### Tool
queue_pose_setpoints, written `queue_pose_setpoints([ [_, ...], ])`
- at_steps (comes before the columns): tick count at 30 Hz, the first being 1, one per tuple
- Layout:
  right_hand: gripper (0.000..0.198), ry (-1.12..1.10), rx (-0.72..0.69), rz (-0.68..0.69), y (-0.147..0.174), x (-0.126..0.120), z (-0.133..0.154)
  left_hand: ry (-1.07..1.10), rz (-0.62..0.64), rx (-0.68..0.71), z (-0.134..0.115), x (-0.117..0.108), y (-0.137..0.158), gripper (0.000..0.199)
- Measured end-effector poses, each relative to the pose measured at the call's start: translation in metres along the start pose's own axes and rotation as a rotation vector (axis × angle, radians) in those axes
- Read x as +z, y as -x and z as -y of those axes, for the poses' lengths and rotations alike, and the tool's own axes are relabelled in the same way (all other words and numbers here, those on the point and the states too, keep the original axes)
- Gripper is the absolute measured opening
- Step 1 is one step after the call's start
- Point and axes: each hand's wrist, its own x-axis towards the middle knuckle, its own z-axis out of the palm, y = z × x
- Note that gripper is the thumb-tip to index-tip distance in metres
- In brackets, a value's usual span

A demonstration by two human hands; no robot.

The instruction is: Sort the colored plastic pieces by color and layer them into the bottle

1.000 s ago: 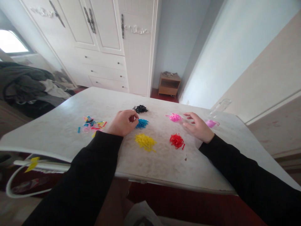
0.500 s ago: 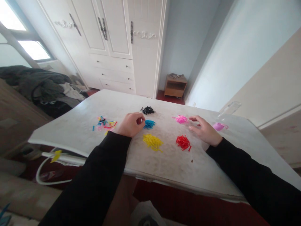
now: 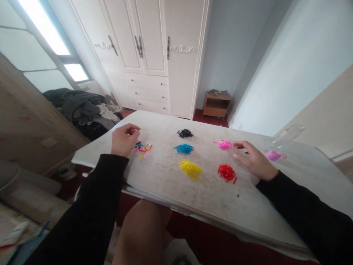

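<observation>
From the head camera, taking the yellow pile (image 3: 191, 170) as centre: the left hand (image 3: 124, 141) has swung from the blue pile (image 3: 184, 149), at eleven o'clock, to the mixed pile (image 3: 144, 149) at ten, uncovering the blue and bringing mixed strips within reach. Its fingers curl; whether they hold anything, I cannot tell. The right hand (image 3: 255, 162), at three, is parted beside the pink pile (image 3: 224, 145) at two.

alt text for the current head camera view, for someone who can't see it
A person's left hand is by a mixed-colour pile of small pieces on a white table, the right hand beside a pink pile. Between them are a black pile, a blue pile, a yellow pile and a red pile. A white wardrobe stands behind.
</observation>
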Motion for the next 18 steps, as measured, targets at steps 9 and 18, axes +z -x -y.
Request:
queue_pose_setpoints([
  [9, 0.041, -0.018, -0.001, -0.001, 0.001, 0.004, 0.001, -0.07, 0.08, -0.098, 0.032, -0.015, 0.014, 0.017],
  [18, 0.038, -0.02, 0.005, 0.013, 0.002, -0.001, 0.008, -0.197, 0.209, -0.028, 0.029, -0.015, 0.016, 0.018],
])
